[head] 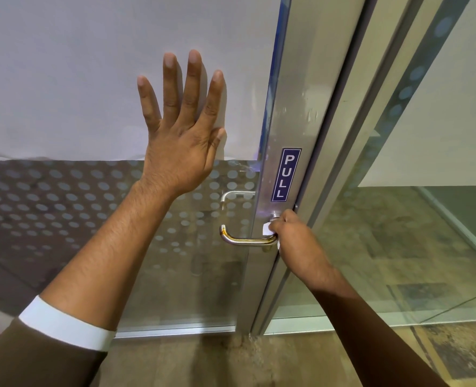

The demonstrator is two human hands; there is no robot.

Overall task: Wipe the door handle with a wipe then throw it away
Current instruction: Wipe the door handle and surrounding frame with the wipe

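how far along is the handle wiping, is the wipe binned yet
Done: the wipe is out and on the door handle. In hand: the right hand presses it against the handle's base end by the frame, while the left hand lies flat and open on the glass door. Left: the bare curved end of the handle looks not yet covered, and the wipe is not thrown away; no bin is in view.

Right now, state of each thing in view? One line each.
Left hand: open, flat against the glass door.
Right hand: closed on the wipe.
Wipe: pressed on the door handle at its frame end.
Door handle: level.
Glass door: looks shut.
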